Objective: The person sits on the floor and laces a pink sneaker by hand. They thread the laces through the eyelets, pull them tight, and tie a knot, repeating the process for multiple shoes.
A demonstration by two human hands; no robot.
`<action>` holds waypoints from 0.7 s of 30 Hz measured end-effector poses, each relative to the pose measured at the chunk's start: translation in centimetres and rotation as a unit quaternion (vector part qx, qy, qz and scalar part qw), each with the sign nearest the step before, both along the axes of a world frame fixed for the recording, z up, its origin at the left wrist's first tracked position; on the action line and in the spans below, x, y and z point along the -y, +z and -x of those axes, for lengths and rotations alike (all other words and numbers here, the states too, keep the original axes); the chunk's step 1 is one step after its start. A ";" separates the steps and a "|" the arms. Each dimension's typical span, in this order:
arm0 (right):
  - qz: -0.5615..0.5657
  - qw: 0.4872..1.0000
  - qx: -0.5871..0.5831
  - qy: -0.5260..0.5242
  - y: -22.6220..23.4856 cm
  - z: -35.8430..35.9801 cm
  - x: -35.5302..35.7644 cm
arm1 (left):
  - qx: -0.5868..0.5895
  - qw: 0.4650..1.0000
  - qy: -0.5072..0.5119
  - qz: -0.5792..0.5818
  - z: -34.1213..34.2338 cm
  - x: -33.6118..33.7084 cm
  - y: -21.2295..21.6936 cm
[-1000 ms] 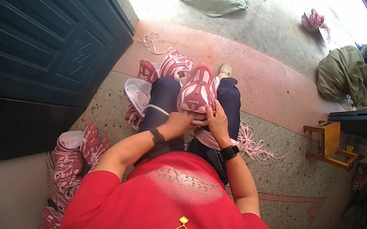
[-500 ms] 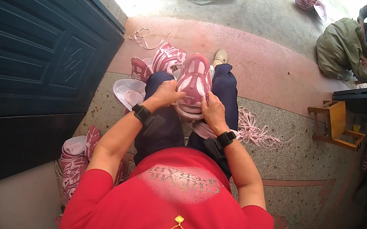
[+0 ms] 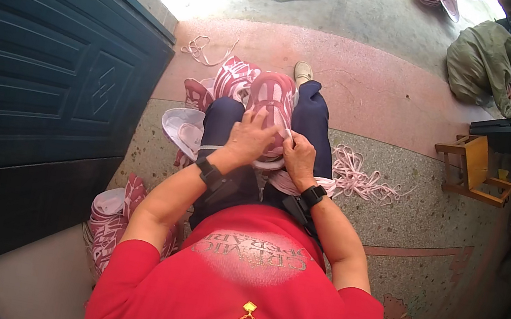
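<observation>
A person in a red shirt sits looking down at a pink and white shoe (image 3: 272, 104) that rests on the lap between the knees, its toe pointing away. The left hand (image 3: 246, 141) lies over the near part of the shoe, its fingers (image 3: 262, 132) curled and pressed onto the upper. The right hand (image 3: 299, 155) sits just beside it at the shoe's near right edge, its fingers bunched together in a pinch on what looks like a pale lace; the exact grip is too small to tell. Both wrists carry dark watches.

To the left of the legs, more pink shoes (image 3: 232, 80) and a white shoe part (image 3: 180, 129) lie on the floor, with another stack of pink shoes (image 3: 111, 219) near the left elbow. A heap of pale pink laces (image 3: 355, 174) lies on the floor to the right. Farther right stands a small wooden stool (image 3: 476, 168). A dark green door (image 3: 45, 74) fills the left side. Far off, another person (image 3: 491, 61) crouches in the upper right.
</observation>
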State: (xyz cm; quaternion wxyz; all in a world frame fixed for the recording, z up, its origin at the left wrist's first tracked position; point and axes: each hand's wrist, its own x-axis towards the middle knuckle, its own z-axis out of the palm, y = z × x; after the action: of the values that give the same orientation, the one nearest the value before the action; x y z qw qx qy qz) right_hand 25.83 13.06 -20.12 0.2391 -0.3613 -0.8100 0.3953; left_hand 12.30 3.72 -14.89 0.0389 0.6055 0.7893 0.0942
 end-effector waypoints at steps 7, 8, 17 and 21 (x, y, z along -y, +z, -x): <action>0.002 0.999 0.023 0.026 1.0 -0.2 0.5 | 0.089 0.995 0.017 -0.044 0.7 0.8 -0.3; -0.004 1.000 0.012 0.018 1.1 -0.3 0.6 | 0.135 0.987 0.076 -0.051 1.1 1.5 -0.2; 0.043 0.999 0.005 0.006 0.2 0.2 0.5 | 0.201 0.971 0.125 0.018 2.1 2.0 -2.6; 0.034 0.999 0.024 0.007 0.5 0.6 0.9 | 0.224 0.966 0.128 0.013 2.4 1.9 -3.1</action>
State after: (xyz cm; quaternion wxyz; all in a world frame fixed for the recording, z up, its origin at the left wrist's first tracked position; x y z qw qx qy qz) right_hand 25.24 12.21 -19.66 0.2045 -0.3734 -0.8038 0.4156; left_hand 9.88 1.86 -18.01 0.2102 0.4627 0.8324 0.2209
